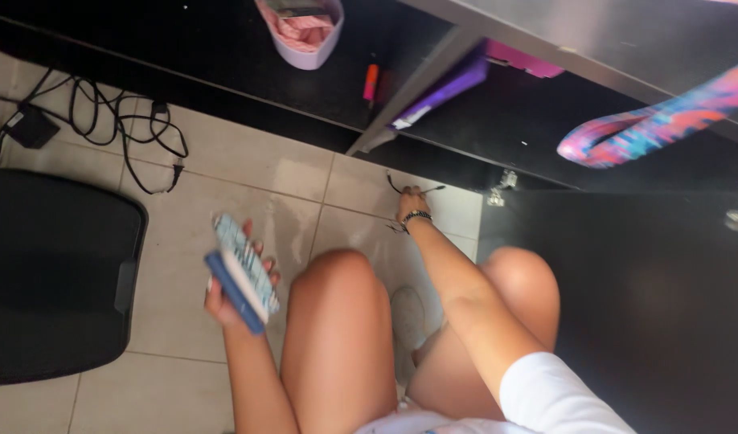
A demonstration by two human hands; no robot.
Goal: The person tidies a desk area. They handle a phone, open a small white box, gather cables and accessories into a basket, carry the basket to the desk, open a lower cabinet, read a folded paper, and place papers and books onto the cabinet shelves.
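Looking straight down over two bare knees (337,321) at a pale tiled floor (248,177), seen from a crouch or low seat beside a dark desk.

Left hand (228,301) lifting a small stack of flat objects (242,272) at the near left: a blue slab-like piece underneath, with a pale patterned rectangular piece on top. Fingers wrapping round the stack from below and closing firmly on it, tips showing past its far edge. Holding it raised off the floor and tilted, probably to keep it out of the way while the other arm is reaching. Forearm rising from the lower edge, wrist bent back a little.

Right hand (412,201) stretching far forward between the knees, arm nearly straight, white sleeve (546,394) at the shoulder, dark beaded bracelet (416,215) on the wrist. Fingertips meeting a thin black looped wire or cord (409,190) lying on the tiles by the grey metal desk leg (409,96). Appearing to be pinching it, though too small to tell whether the fingers are actually closing on it.

Lying at the far left, a tangle of black cables with a power adapter (104,124). Filling the left edge, a black chair seat (55,273). Sitting under the desk, a lilac pouch with pink lining (301,32), an orange pen (371,82) and a purple folder (445,88). Hanging at the far right, a multicoloured strap (650,124).
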